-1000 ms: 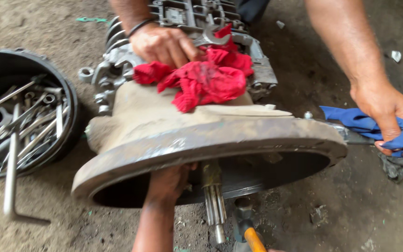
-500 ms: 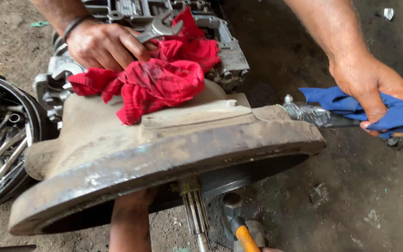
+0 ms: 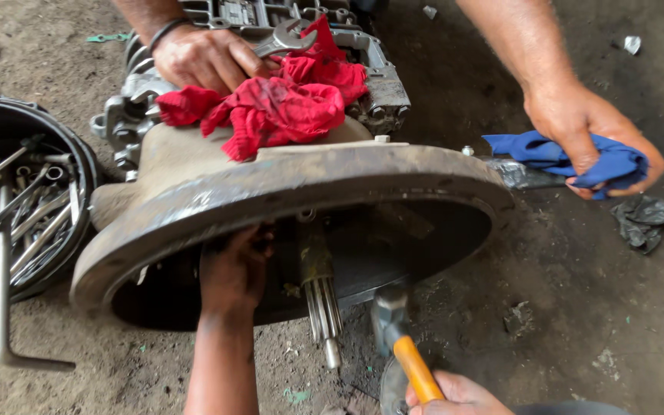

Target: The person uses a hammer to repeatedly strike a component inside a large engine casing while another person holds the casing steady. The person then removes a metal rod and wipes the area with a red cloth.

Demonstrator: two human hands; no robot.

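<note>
Grimy cast-metal gearbox with a wide bell housing (image 3: 293,192) on the dirt floor (image 3: 578,307): looks heavy, rigid, greasy; best held by the thick rim. Left hand (image 3: 232,269) up inside the bell, grip hidden, cannot tell; right hand (image 3: 455,393) closed round an orange-handled steel hammer (image 3: 413,365). Co-worker's hand (image 3: 201,58) crowding the far side

Round black tub (image 3: 78,165) at left holds loose wrenches (image 3: 28,223). L-shaped bar (image 3: 5,307) leans on it. Crumpled black scrap (image 3: 643,219) on dirt floor (image 3: 578,323).
</note>
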